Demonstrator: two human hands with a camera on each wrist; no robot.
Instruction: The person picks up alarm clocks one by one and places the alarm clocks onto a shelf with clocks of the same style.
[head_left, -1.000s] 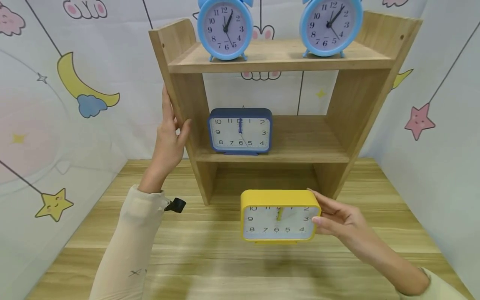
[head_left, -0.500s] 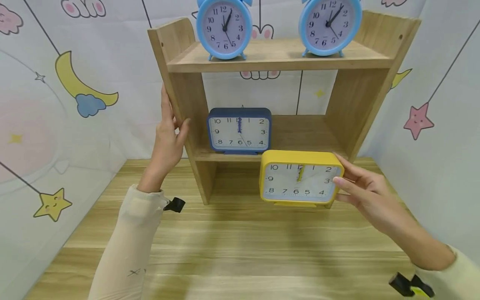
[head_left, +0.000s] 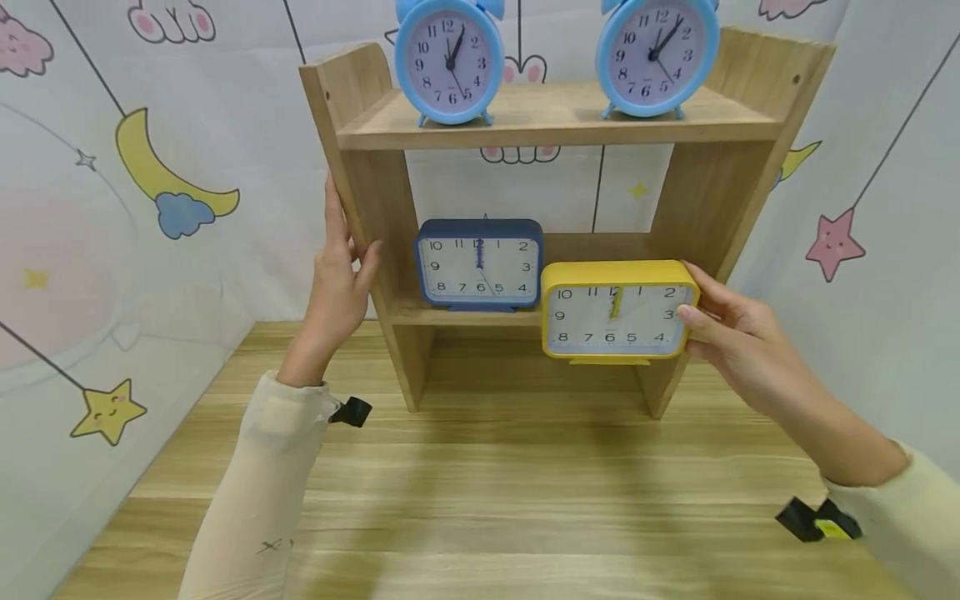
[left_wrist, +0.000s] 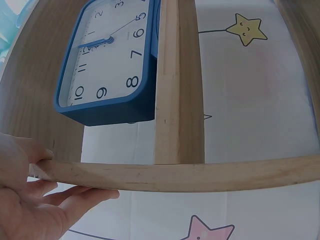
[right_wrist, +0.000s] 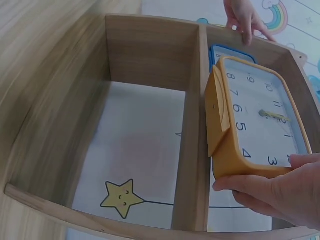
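My right hand [head_left: 731, 329] grips the right side of a yellow rectangular clock [head_left: 617, 312] and holds it in the air, in front of the right half of the wooden shelf's [head_left: 675, 317] middle level. The right wrist view shows the yellow clock [right_wrist: 255, 122] upright beside the shelf's middle board [right_wrist: 192, 150], with my fingers [right_wrist: 255, 186] curled round its edge. My left hand [head_left: 341, 267] holds the shelf's left side panel [head_left: 352, 167], thumb on its front edge. A dark blue rectangular clock [head_left: 480, 263] stands on the middle level at the left; the blue clock [left_wrist: 107, 60] fills the left wrist view.
Two light blue round alarm clocks [head_left: 448, 60] [head_left: 654, 56] stand on the top board. The shelf stands on a wooden table [head_left: 480, 500] with printed white backdrops [head_left: 112, 208] on three sides. The space under the middle board is open.
My right hand has lifted the yellow clock from low over the table, up and to the right, to the level of the middle board. My left hand has stayed on the side panel.
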